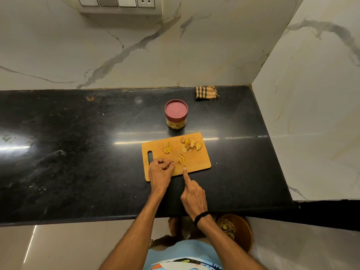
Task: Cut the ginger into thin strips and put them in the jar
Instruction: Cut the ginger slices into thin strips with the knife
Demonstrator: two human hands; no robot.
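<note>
Wooden board (198,162) carries ginger strips (182,159) and slices (191,144); the lidded jar (176,115) stands just behind. The left hand (160,172) rests curled on the board, and the right hand (194,197) stretches its forefinger to the strips. I cannot tell whether either hand holds anything.

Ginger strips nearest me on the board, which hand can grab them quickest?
Probably the right hand: its outstretched finger reaches the ginger strips, while the left hand sits curled off to their side.
</note>
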